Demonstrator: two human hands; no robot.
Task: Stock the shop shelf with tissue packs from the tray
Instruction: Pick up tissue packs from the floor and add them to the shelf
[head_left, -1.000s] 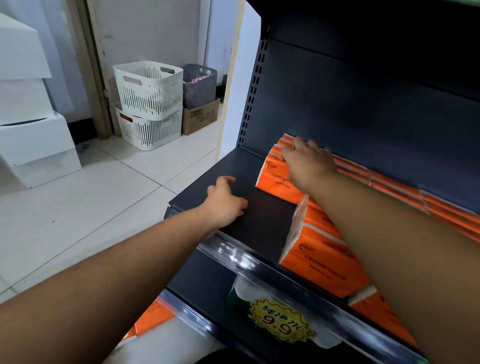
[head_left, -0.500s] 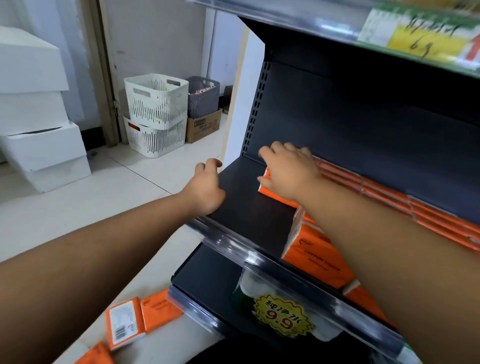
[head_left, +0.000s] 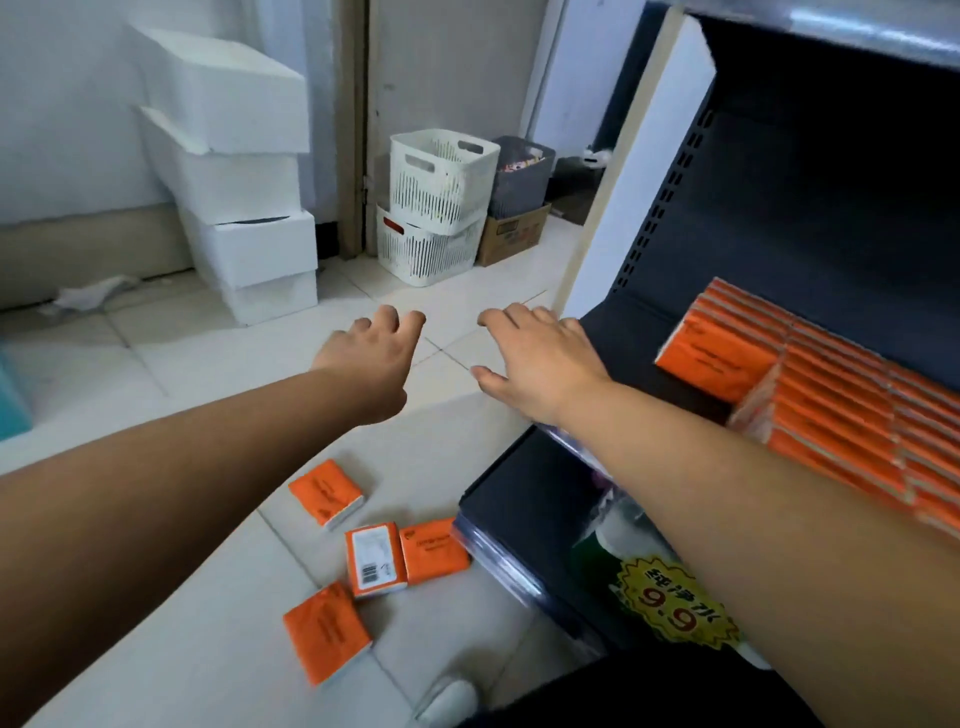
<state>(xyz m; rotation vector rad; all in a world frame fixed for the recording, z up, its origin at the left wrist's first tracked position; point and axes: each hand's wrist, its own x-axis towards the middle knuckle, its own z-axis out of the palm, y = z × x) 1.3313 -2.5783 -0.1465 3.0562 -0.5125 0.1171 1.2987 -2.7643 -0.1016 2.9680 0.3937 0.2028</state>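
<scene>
The job looked partly done: rows of orange tissue packs sat on the shelf at three o'clock, four loose packs lay on the floor at six o'clock, and the left hand and right hand were open, holding nothing.

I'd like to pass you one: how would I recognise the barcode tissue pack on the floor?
Find the dark shelf unit on the right; four orange tissue packs lie on the floor tiles by its bottom corner. Take the pack beside another on its right. It alone shows a white barcode label.
</scene>
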